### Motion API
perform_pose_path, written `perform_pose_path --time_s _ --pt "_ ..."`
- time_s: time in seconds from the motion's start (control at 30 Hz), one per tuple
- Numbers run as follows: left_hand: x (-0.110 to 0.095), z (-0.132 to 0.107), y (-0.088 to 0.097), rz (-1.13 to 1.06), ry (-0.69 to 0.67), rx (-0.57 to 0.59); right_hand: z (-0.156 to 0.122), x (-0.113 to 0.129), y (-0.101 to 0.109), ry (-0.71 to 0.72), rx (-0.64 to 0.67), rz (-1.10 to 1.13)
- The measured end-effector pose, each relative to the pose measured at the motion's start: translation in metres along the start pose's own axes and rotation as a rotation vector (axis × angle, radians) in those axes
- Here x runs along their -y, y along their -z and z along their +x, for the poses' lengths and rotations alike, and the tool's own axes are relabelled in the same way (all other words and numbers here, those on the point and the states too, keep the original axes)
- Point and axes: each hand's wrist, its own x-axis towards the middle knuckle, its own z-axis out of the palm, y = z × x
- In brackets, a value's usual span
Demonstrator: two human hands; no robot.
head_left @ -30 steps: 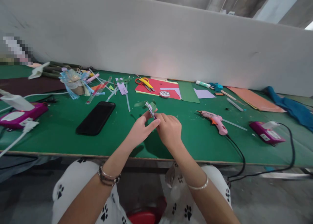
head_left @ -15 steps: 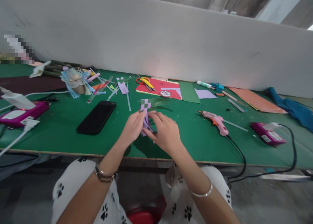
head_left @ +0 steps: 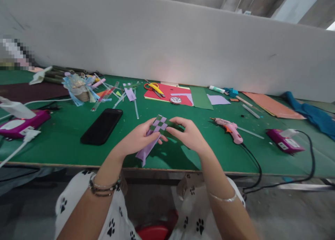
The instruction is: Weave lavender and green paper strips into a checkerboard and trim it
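Note:
Above the table's front edge I hold a piece of woven paper strips, a green and purple checkerboard with long purple ends hanging toward me. My left hand grips it from the left, thumb on top and fingers beneath. At its right side, my right hand pinches the green strip ends between thumb and fingers. A similar small woven paper piece lies farther back. The black phone is on the table to the left of my hands.
A pink glue gun lies to the right, its cord running off the front edge. Scissors rest on red paper at the back. Purple power strips flank the work area. A white partition stands behind the table.
The woven piece has turned, its checkered part now nearer me and its purple ends pointing down-left. My left thumb lies over it, and my right hand has shifted right onto the green strips.

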Motion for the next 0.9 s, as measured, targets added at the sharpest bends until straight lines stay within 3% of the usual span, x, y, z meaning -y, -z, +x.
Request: perform_pose_path --time_s 0.1,0.3,0.63,0.73,0.9 --pt "0.002 0.002 0.002 -0.015 0.033 -0.015 0.002 -0.002 0.002 -0.059 0.044 0.1" --pt "0.005 0.004 0.007 0.009 0.15 -0.014 0.004 -0.006 0.006 -0.188 0.004 0.266" --pt "0.005 0.003 0.007 -0.145 0.224 -0.036 0.003 -0.01 0.013 -0.241 0.114 0.294" --pt "0.006 0.004 0.008 -0.056 0.181 -0.063 0.002 -0.01 0.013 -0.266 0.119 0.307" --pt "0.005 0.005 0.009 0.181 0.106 -0.224 0.002 -0.009 0.011 -0.289 0.122 0.328"
